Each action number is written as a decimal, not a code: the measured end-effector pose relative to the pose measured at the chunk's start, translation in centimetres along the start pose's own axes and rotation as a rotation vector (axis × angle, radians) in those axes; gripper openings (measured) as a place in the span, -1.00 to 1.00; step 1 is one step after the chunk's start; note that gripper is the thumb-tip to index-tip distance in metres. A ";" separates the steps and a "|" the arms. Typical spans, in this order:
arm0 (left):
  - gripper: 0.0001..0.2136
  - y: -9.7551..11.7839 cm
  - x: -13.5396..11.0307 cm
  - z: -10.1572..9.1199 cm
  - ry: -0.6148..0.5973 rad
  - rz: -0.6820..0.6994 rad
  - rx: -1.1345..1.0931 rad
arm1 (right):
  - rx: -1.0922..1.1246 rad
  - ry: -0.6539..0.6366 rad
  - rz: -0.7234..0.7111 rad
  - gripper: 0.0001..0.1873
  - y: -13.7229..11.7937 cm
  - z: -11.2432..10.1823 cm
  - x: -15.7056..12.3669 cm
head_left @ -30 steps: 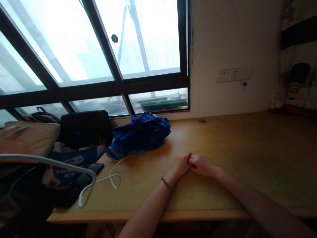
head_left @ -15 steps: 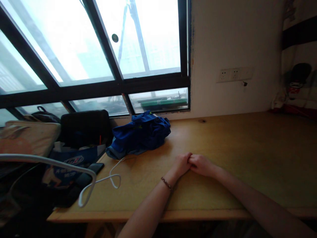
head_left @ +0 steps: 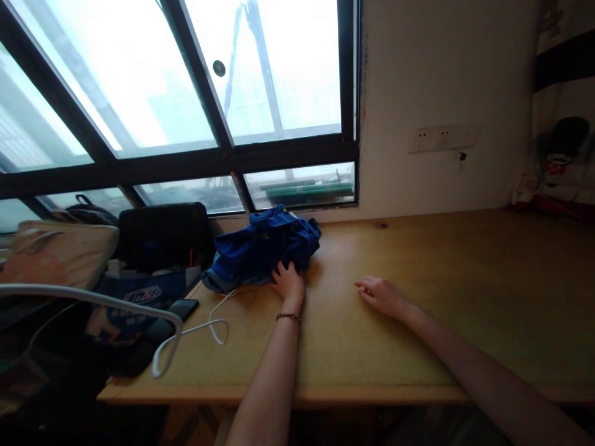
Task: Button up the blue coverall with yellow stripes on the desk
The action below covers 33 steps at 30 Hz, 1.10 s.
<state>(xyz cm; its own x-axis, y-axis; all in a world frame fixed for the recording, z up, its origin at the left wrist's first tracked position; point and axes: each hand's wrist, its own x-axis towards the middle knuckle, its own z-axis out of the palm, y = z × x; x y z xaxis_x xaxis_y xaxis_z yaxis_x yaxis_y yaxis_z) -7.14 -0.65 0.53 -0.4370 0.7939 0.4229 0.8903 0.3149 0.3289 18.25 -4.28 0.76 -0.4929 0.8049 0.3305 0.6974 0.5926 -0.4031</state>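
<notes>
My left hand (head_left: 289, 284), with a dark bracelet (head_left: 287, 316) on its wrist, reaches to the near edge of a crumpled blue cloth item, perhaps a garment (head_left: 264, 244). Its fingers are spread at the fabric; whether they press on it I cannot tell. On the wooden table (head_left: 418, 347) rests my right hand (head_left: 380, 296), its fingers loosely curved and a little apart, holding nothing. A stretch of tabletop separates the two hands.
A white cable (head_left: 218, 331) loops over the table's left side, near a dark phone-like slab (head_left: 186, 308). Further left are a blue printed bag (head_left: 139, 297), a black chair back (head_left: 162, 238) and a beige bag (head_left: 60, 254). Wall sockets (head_left: 432, 139) sit beyond the table.
My hands were clasped together on the table; now they are apart. The left one has moved left and forward to the blue cloth, while the right has stayed in nearly the same place.
</notes>
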 end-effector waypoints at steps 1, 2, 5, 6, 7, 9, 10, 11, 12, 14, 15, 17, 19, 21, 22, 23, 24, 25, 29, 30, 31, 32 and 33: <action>-0.74 -0.4 0.1 0.4 -0.003 -0.025 -0.013 | 0.007 -0.003 -0.002 -0.74 -0.1 0.1 0.0; -0.77 -0.6 0.3 0.8 0.004 -0.031 -0.039 | 0.016 -0.004 -0.002 -0.74 -0.1 0.1 -0.1; -0.81 -0.9 0.8 0.8 0.047 0.007 -0.236 | 0.059 0.019 0.006 -0.75 0.0 0.4 -0.1; -0.81 -0.8 1.0 0.6 0.059 0.004 -0.343 | 0.087 0.032 0.011 -0.76 0.2 0.5 -0.1; -0.82 -0.6 1.1 0.3 0.071 -0.012 -0.465 | 0.122 0.051 0.022 -0.76 0.4 0.7 0.0; -0.86 0.3 1.1 -0.6 0.074 -0.063 -0.762 | 0.232 0.098 0.083 -0.78 1.1 1.3 0.2; -0.87 0.9 0.9 -1.1 0.043 -0.082 -0.940 | 0.323 0.123 0.140 -0.79 1.5 1.5 0.4; -0.87 1.6 0.4 -1.6 -0.026 -0.088 -1.136 | 0.446 0.148 0.218 -0.79 1.9 1.8 0.7; -0.85 2.3 -0.2 -2.1 -0.150 -0.077 -1.337 | 0.598 0.168 0.313 -0.78 2.3 1.9 0.9; -0.79 3.5 -2.2 -3.1 -0.553 -0.021 -1.674 | 0.949 0.206 0.494 -0.71 2.9 1.9 1.3; -0.76 4.0 -3.3 -3.4 -0.818 0.026 -1.763 | 1.115 0.226 0.562 -0.67 3.2 1.7 1.5; -0.70 4.6 -5.6 -4.0 -1.418 0.159 -1.701 | 1.363 0.225 0.642 -0.61 3.5 1.0 1.6; -0.65 5.1 -7.3 -4.2 -1.916 0.311 -1.419 | 1.492 0.138 0.668 -0.58 3.4 0.2 1.5; -0.57 5.9 -8.3 -4.3 -2.281 0.465 -1.090 | 1.529 0.026 0.636 -0.58 3.0 -0.5 1.3; -0.53 6.4 -8.6 -4.2 -2.397 0.525 -0.981 | 1.532 -0.005 0.587 -0.60 2.7 -0.6 1.2; -0.48 6.9 -8.8 -4.1 -2.477 0.572 -0.913 | 1.528 -0.024 0.530 -0.63 2.3 -0.6 1.1; -0.44 7.3 -8.9 -4.0 -2.538 0.609 -0.865 | 1.514 -0.037 0.479 -0.65 1.9 -0.4 1.0; -0.42 7.7 -9.0 -3.9 -2.565 0.629 -0.851 | 1.490 -0.055 0.443 -0.64 1.6 -0.2 1.0; -0.39 7.9 -9.1 -4.0 -2.502 0.633 -0.920 | 1.327 -0.127 0.525 -0.78 1.1 0.7 1.5; -0.41 7.7 -9.1 -4.1 -2.470 0.630 -0.947 | 1.304 -0.077 0.574 -0.86 1.3 0.4 1.8; -0.44 7.5 -9.0 -4.2 -2.416 0.618 -0.991 | 1.299 0.005 0.617 -0.92 1.7 -0.2 2.0; -0.47 7.3 -8.9 -4.3 -2.335 0.588 -1.057 | 1.307 0.115 0.644 -0.94 2.2 -1.1 2.1; -0.52 7.1 -8.8 -4.3 -2.227 0.536 -1.144 | 1.322 0.245 0.641 -0.93 2.9 -2.3 2.1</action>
<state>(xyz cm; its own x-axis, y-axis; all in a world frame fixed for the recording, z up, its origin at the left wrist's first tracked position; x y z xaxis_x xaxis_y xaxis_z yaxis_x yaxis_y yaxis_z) 2.52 -7.64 2.75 0.9817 0.0475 -0.1846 0.1569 0.3481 0.9242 20.49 -0.95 2.25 -0.1018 0.9875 -0.1203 -0.2752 -0.1441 -0.9505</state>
